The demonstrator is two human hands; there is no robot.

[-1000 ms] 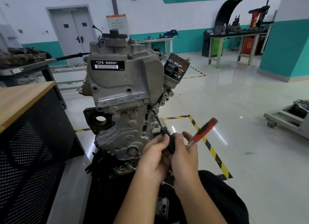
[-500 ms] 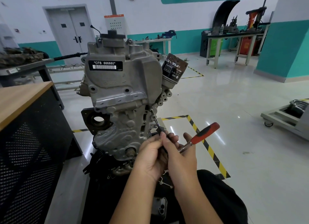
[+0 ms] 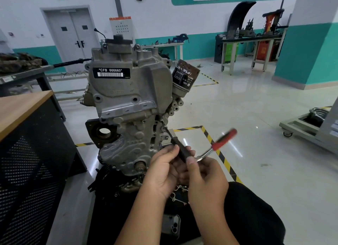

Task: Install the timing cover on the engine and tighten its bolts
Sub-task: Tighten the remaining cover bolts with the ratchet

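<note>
We're running down a bolt [image 3: 161, 120] on the right edge of the grey cast-aluminium timing cover [image 3: 131, 105], which is sitting seated on the front of the upright engine [image 3: 146, 62]. Our left hand [image 3: 162, 171] is pinching the black extension bar [image 3: 175, 144] to steady it, and our right hand [image 3: 204, 177] is curling round the head end of the red-handled ratchet [image 3: 219, 142], whose handle is sticking up to the right. To do this well, we're judging that the bar wants keeping in line with the bolt so the socket isn't slipping off, with short, even swings of the handle and light inward pressure from the left fingers. As for containers, the dark cylindrical oil filter canister [image 3: 184, 74] is hanging at the engine's upper right corner; what's inside we can't tell. Loose small hardware [image 3: 178, 190] is lying on the dark base below our hands.
</note>
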